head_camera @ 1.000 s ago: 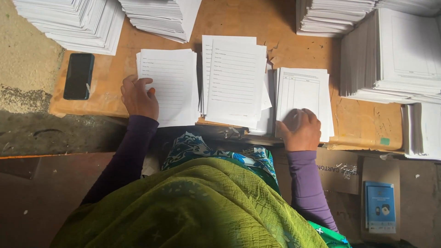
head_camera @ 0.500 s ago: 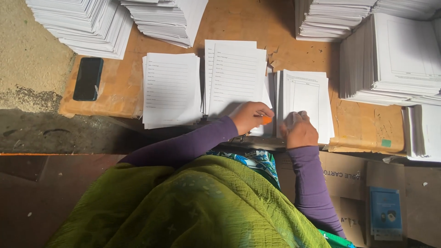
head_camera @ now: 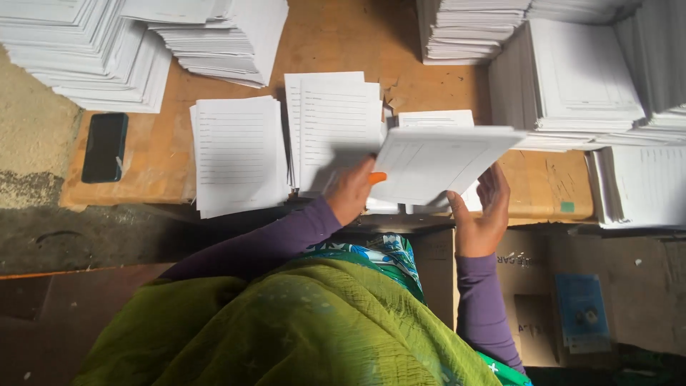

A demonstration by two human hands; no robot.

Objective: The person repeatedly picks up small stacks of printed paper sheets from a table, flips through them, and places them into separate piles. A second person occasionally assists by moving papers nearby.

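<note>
My left hand (head_camera: 351, 191) pinches the near left edge of a lifted sheaf of printed sheets (head_camera: 439, 163), thumb under an orange fingertip cover. My right hand (head_camera: 482, 214) cups its near right edge, fingers spread and touching. The sheaf is thin, white, flexible, long axis running left to right, tilted above the wooden desk (head_camera: 343, 39)'s near edge. Flat lined-paper stacks (head_camera: 239, 154) lie left; a dark phone (head_camera: 104, 147) sits near the desk's left edge.
</note>
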